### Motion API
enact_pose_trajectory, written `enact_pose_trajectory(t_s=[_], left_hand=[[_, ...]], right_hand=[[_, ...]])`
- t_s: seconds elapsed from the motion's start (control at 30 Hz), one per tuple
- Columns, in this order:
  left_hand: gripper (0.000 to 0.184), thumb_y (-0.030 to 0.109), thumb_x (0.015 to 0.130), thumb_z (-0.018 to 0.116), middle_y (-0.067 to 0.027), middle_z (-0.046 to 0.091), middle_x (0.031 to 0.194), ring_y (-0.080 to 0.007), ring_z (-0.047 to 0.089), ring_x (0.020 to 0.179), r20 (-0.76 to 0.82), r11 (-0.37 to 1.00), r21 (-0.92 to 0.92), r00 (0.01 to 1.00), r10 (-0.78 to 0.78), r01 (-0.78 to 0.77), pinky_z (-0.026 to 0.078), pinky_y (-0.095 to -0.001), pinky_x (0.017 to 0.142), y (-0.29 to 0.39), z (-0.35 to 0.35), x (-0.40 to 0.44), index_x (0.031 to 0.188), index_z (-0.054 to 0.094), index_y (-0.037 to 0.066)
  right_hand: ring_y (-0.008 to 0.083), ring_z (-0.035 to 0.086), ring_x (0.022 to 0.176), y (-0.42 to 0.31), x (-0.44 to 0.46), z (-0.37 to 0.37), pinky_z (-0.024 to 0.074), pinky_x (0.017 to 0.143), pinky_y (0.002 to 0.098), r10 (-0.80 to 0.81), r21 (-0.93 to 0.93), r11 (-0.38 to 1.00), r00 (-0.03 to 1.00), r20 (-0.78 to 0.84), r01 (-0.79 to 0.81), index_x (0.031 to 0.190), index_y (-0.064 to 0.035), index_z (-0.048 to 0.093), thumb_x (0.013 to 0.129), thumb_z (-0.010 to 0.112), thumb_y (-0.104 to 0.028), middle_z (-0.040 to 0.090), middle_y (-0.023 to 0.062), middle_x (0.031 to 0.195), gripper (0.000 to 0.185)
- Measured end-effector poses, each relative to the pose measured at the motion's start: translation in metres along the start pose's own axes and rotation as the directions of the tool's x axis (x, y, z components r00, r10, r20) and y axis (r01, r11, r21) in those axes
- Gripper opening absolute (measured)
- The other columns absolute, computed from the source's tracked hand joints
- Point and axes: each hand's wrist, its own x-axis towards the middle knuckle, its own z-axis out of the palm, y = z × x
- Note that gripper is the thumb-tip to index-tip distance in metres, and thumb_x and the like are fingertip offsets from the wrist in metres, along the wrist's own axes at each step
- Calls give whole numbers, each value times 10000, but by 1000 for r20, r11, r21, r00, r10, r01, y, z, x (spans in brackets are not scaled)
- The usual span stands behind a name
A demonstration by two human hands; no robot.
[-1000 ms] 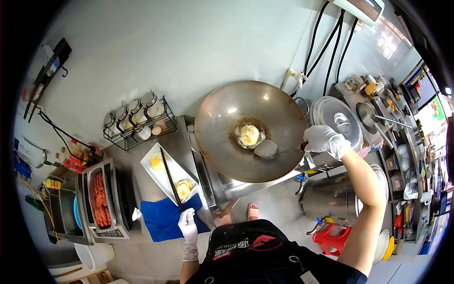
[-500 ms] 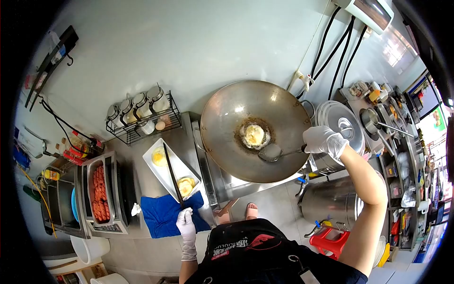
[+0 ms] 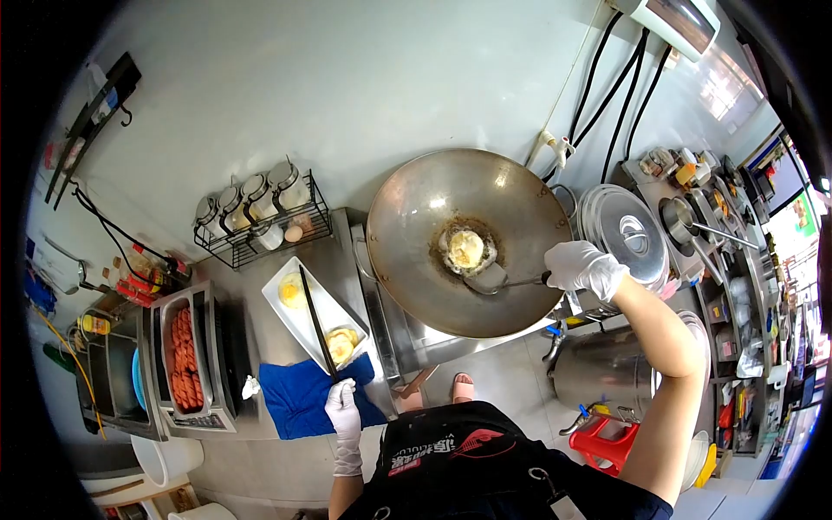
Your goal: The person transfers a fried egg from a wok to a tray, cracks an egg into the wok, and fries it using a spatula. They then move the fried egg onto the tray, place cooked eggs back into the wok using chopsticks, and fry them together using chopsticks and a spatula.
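Gloved right hand (image 3: 582,267): fingers wrapped round the handle of a wok spatula (image 3: 488,279). Blade left of that hand, low inside the wok (image 3: 511,204), at the near edge of a frying egg (image 3: 466,250); contact unclear. Gloved left hand (image 3: 343,406): pinching black chopsticks (image 3: 317,325), slanting ahead over a white rectangular plate (image 3: 326,305) bearing fried eggs (image 3: 341,345). Blue cloth (image 3: 295,403) just left of it.
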Motion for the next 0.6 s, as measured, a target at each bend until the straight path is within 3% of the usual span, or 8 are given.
enact_pose_trajectory(t_s=[0.1, 0.2, 0.23, 0.33, 0.6], left_hand=[[156, 94, 954, 535, -58, 646, 888, -135, 604, 820, 0, 1000, -1, 1000, 3, -3, 496, -265, 763, -2, 0, 0, 957, 641, -20], [156, 96, 954, 536, -59, 646, 887, -134, 606, 820, -1, 1000, -3, 1000, 7, -7, 496, -266, 761, -3, -1, 1, 956, 641, -19], [156, 97, 954, 537, -60, 646, 888, -134, 607, 819, -4, 1000, -8, 1000, 4, -4, 497, -266, 760, -4, 0, 1, 955, 641, -19], [152, 97, 953, 540, -60, 648, 890, -134, 609, 819, -10, 1000, -21, 1000, 9, -9, 499, -267, 755, -8, 0, 1, 953, 642, -16], [143, 90, 949, 543, -60, 651, 889, -135, 611, 806, -20, 1000, -15, 1000, 17, -17, 502, -268, 742, -11, 0, 0, 950, 647, -10]], right_hand=[[359, 657, 906, -10, 2, 0, 510, 790, 411, -16, -3, 1000, 1000, 11, 16, 897, 13, 696, 782, 541, -126, 676, 212, 905, 239], [375, 646, 887, -12, 13, 10, 496, 812, 423, -24, 45, 999, 1000, -13, 24, 876, 29, 685, 812, 573, -270, 670, 220, 886, 326], [378, 645, 888, -14, 16, 11, 494, 817, 425, -21, 36, 999, 1000, -3, 21, 886, 29, 685, 823, 566, -267, 670, 219, 893, 325], [363, 655, 907, -23, 20, 9, 511, 768, 408, -23, 12, 1000, 1000, -3, 23, 914, 7, 696, 792, 532, -93, 675, 211, 924, 227], [364, 657, 887, -26, 30, 10, 508, 760, 409, -63, 48, 997, 997, -35, 64, 907, 5, 696, 819, 539, -139, 679, 206, 909, 230]])
